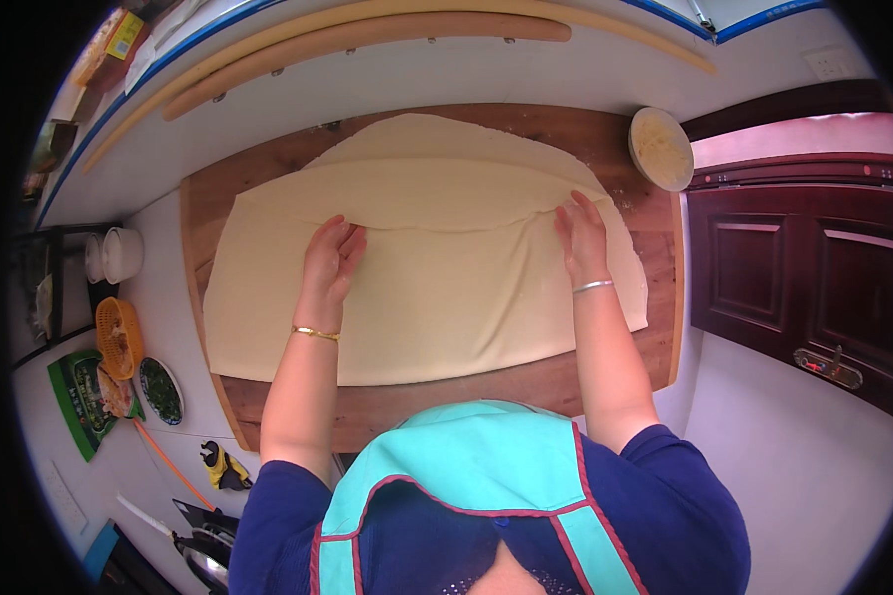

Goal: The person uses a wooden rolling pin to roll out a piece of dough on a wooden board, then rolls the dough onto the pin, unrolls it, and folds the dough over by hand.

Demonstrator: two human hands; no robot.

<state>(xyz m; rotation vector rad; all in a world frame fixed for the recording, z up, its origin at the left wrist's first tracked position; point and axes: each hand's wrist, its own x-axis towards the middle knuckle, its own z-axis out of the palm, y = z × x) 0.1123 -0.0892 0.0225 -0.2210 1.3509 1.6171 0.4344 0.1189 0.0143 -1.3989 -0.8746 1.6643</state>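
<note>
A broad, thin sheet of pale dough (437, 307) covers most of a wooden board (635, 139). Its far part is doubled over in layers, and a crease runs across it between my hands. My left hand (333, 256) is at the left end of that crease, its curled fingers gripping the dough. At the crease's right end, my right hand (584, 238) likewise holds the dough between thumb and fingers. Some fingertips are hidden by the hands. Soft slanting wrinkles show in the near layer toward the right.
A white bowl of pale flour (662, 149) sits at the board's far right corner. Long wooden rolling pins (387, 32) rest along the wall behind. A dark red door (804, 258) stands at right. An orange basket (119, 337) and a plate of greens (161, 390) are at left.
</note>
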